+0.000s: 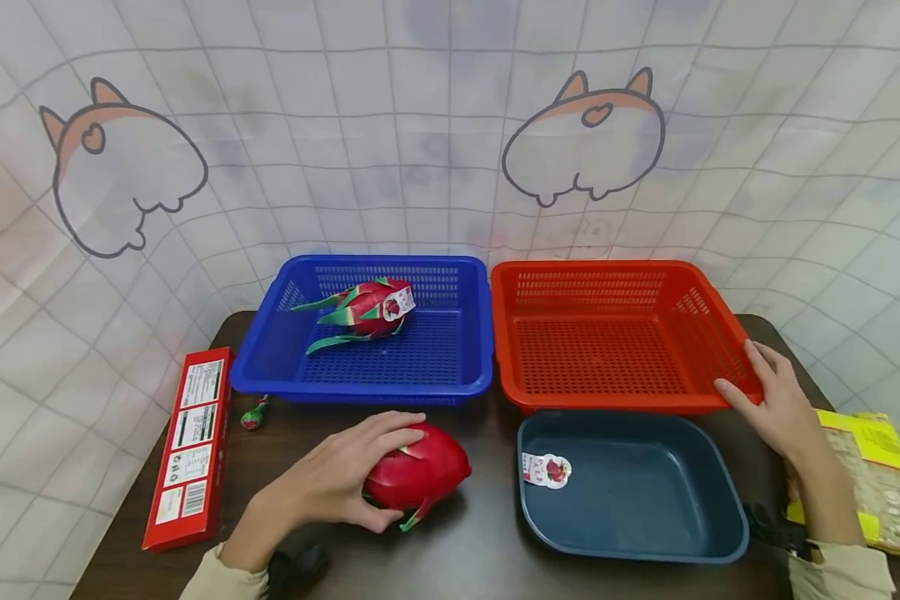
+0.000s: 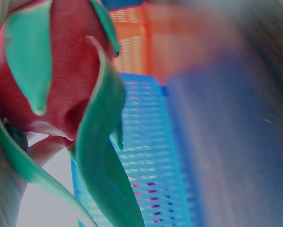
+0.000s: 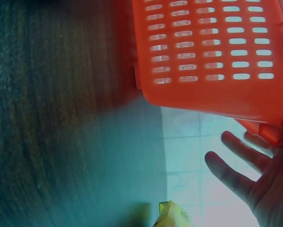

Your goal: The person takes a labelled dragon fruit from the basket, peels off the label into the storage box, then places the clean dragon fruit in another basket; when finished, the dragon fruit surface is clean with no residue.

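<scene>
My left hand (image 1: 345, 467) grips a red dragon fruit (image 1: 423, 468), thumb and fingers round it, in front of the blue basket (image 1: 360, 389). The left wrist view shows the green-tipped scales of this dragon fruit (image 2: 68, 71) up close. A second dragon fruit (image 1: 372, 308), with a white label, lies in the blue basket. At the right rim of the red basket (image 1: 607, 400) is my right hand (image 1: 776, 400), its thumb over the inner side. In the right wrist view, the fingers (image 3: 231, 175) stretch out fairly straight and spread beside the basket wall (image 3: 207, 61).
A dark blue tub (image 1: 630, 500) stands before the red basket, a fruit label (image 1: 546, 471) inside it. At the left lie a red box (image 1: 191, 450) and a small green wrapped lollipop (image 1: 252, 415). A yellow-and-clear packet (image 1: 881, 475) lies at the far right. A patterned curtain (image 1: 450, 125) hangs behind.
</scene>
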{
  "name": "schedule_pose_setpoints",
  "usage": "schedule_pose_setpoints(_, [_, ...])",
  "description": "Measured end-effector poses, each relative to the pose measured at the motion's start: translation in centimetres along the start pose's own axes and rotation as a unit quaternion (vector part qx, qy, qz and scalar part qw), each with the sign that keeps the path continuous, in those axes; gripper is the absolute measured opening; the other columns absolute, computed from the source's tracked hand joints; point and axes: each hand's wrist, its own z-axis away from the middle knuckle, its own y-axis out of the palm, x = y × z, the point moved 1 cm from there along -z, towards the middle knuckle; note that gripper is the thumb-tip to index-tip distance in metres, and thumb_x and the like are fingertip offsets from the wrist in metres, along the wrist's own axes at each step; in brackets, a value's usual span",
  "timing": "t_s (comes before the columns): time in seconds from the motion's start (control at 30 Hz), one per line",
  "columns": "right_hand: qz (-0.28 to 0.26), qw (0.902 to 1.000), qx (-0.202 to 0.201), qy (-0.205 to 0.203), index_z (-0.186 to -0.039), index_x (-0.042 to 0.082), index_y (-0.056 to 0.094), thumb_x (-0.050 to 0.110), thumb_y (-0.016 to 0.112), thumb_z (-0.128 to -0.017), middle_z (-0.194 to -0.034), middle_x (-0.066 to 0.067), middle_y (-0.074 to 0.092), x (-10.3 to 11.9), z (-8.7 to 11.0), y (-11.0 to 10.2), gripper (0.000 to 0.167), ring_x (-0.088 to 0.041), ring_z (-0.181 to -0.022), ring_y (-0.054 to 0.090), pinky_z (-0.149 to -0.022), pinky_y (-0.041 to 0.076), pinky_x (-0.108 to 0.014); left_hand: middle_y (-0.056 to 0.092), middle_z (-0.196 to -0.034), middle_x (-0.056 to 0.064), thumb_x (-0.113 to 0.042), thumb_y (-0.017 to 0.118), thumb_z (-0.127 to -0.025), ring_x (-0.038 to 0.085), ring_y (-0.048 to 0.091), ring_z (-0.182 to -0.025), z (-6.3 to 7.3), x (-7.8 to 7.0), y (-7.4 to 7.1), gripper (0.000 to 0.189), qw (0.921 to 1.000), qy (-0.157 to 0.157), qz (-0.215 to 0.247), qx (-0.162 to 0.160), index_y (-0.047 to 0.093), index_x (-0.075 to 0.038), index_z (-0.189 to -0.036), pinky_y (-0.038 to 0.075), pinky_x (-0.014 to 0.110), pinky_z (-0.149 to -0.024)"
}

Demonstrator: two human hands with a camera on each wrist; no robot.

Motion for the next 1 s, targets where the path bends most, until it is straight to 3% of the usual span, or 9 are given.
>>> schedule_pose_setpoints(0.17, [-0.005, 1.0000, -0.002, -0.007, -0.156, 0.009, 0.012, 0.039, 0.057, -0.092, -0.161, -0.022, 0.012, 0.1, 0.1, 0.1, 0.084, -0.051, -0.130, 0.027, -0.086, 0.036, -0.077, 0.046, -0.148, 0.000, -0.033, 0.091, -0.059, 0.020, 0.051, -0.129, -0.1, -2.0, -2.0, 0.102, 0.9969, -0.041, 0.037, -0.056, 0.038, -0.021, -0.145, 0.060, 0.035, -0.082])
schedule_pose_setpoints(0.33, [-0.008, 0.9999, -0.003, -0.009, -0.157, 0.013, 0.011, 0.042, 0.057, -0.092, -0.163, -0.016, 0.010, 0.4, -0.1, 0.1, 0.085, -0.050, -0.132, 0.028, -0.088, 0.036, -0.076, 0.045, -0.148, 0.003, -0.020, 0.093, -0.057, 0.021, 0.052, -0.127, -0.4, -3.4, -3.3, 0.107, 0.9842, -0.079, 0.111, -0.113, 0.036, -0.017, -0.146, 0.059, 0.032, -0.082])
schedule_pose_setpoints(0.53, [-0.009, 0.9999, -0.008, -0.012, -0.156, 0.010, 0.013, 0.040, 0.057, -0.092, -0.162, -0.019, 0.013, 0.2, -0.2, -0.2, 0.084, -0.051, -0.129, 0.030, -0.087, 0.036, -0.076, 0.044, -0.147, 0.004, -0.016, 0.092, -0.058, 0.021, 0.051, -0.126, -2.7, -4.3, -4.1, 0.106, 0.9742, -0.098, 0.156, -0.130, 0.034, -0.016, -0.147, 0.058, 0.029, -0.082])
schedule_pose_setpoints(0.63, [-0.010, 0.9998, -0.008, -0.011, -0.156, 0.010, 0.013, 0.039, 0.057, -0.092, -0.161, -0.021, 0.013, 0.1, -0.3, -0.5, 0.083, -0.051, -0.129, 0.030, -0.087, 0.036, -0.076, 0.044, -0.148, 0.004, -0.018, 0.091, -0.060, 0.023, 0.052, -0.127, -4.4, -4.5, -4.4, 0.104, 0.9800, -0.078, 0.141, -0.118, 0.034, -0.017, -0.146, 0.059, 0.032, -0.083])
schedule_pose_setpoints(0.8, [-0.013, 0.9999, -0.005, -0.006, -0.156, 0.010, 0.012, 0.040, 0.057, -0.092, -0.161, -0.021, 0.013, 0.1, -0.5, -0.7, 0.084, -0.050, -0.128, 0.030, -0.087, 0.037, -0.076, 0.045, -0.148, 0.003, -0.028, 0.090, -0.062, 0.021, 0.052, -0.128, -7.5, -5.0, -4.9, 0.103, 0.9932, -0.037, 0.077, -0.079, 0.032, -0.020, -0.146, 0.059, 0.034, -0.084])
schedule_pose_setpoints(1.0, [-0.014, 0.9999, -0.007, 0.001, -0.156, 0.012, 0.012, 0.042, 0.057, -0.091, -0.161, -0.021, 0.015, 0.1, -0.2, -0.3, 0.085, -0.048, -0.127, 0.032, -0.090, 0.036, -0.075, 0.046, -0.147, 0.003, -0.036, 0.086, -0.067, 0.019, 0.049, -0.130, -12.3, -5.2, -5.2, 0.095, 0.9985, 0.032, 0.019, -0.040, 0.035, -0.018, -0.145, 0.058, 0.034, -0.087])
